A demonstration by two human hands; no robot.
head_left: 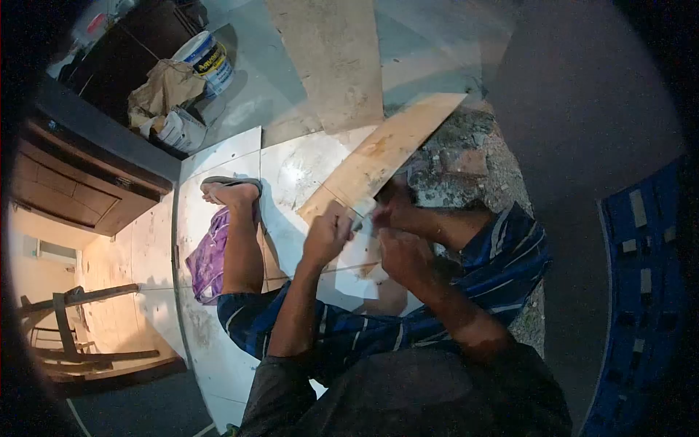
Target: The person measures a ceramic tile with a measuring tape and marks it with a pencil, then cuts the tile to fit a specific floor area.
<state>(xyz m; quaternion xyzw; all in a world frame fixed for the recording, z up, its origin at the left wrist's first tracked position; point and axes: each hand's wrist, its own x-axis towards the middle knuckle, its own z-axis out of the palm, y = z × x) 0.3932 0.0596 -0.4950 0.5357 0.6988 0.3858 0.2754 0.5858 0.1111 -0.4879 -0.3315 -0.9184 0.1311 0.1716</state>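
A long tan tile plank (393, 149) lies slantwise on the floor, its near end just beyond my hands. A thin dark line crosses it near that end. My left hand (328, 234) is closed in a fist by the plank's near edge, with a small grip-like bit showing at its fingers that I cannot make out. My right hand (406, 255) is curled shut a little to the right and nearer me; anything inside it is hidden. Between the hands, close to my foot, a small pale blurred piece (364, 207) shows.
Broken rubble (466, 162) lies right of the plank, beside a dark wall. White floor tiles (291, 164) spread to the left. A paint bucket (206, 62) and a brown paper sack (166, 89) stand back left. Purple cloth (210, 258) lies by my left leg; a wooden chair (73, 331) is farther left.
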